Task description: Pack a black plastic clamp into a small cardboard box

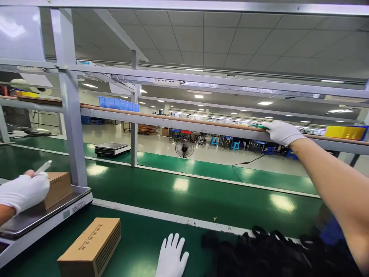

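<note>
Looks like the reaching step to me: your right grip (284, 132) is up at the shelf (187, 123), green thing (258, 126) at its fingertips (can't tell if pinched), left grip (173, 254) spread wide over the table (138, 238), so the next move wants a sure hold.

Along the top of the cardboard box (99, 238) on the green bench (135, 231) runs a line of black Chinese characters, with a smaller Latin line beside it that seems to end in "DC Pump"; the rest is too blurred to read surely. The white label (78, 205) on the edge of the near scale (82, 200) carries fine print, too small to make out.
</note>
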`<state>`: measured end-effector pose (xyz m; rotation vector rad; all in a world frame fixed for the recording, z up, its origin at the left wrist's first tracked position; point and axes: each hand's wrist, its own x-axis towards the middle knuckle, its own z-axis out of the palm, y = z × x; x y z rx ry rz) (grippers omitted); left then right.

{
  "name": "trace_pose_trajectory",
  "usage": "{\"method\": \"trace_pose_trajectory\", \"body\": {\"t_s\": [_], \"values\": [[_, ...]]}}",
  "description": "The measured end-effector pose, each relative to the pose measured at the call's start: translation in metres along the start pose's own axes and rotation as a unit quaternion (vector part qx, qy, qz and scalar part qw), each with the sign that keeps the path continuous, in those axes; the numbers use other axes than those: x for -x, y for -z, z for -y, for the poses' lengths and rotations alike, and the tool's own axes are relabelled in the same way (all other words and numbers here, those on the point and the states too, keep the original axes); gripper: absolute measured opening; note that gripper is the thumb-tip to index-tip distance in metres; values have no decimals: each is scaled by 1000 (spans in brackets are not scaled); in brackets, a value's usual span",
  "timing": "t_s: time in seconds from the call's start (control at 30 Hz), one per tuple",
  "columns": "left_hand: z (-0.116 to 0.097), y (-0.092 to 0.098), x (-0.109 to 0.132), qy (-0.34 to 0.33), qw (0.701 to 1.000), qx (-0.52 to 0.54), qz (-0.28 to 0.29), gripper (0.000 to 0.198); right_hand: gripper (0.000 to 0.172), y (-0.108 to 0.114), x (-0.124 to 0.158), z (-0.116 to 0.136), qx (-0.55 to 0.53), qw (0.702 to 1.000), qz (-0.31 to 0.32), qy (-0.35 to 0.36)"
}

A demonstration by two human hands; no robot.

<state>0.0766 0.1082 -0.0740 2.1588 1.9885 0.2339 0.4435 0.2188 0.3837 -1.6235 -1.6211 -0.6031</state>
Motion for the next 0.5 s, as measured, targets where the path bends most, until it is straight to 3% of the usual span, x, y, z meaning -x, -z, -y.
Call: {"method": "trace_pose_trajectory", "body": {"t_s": [0.13,0.23,0.3,0.4,0.5], "values": [[3,4,5,-10,1000,-12,1,56,31,39,57,-1,-62,997,27,-36],[9,8,8,-15,999,-28,26,56,31,72,130,-12,-140,984,52,-95],[14,11,7,-20,998,-42,44,56,39,90,189,-20,-197,970,59,-130],[21,12,1,-35,995,-63,70,55,54,115,279,-28,-253,949,16,-190],[24,5,-3,-85,987,-128,51,48,49,133,366,-28,-304,905,-78,-287]]}}
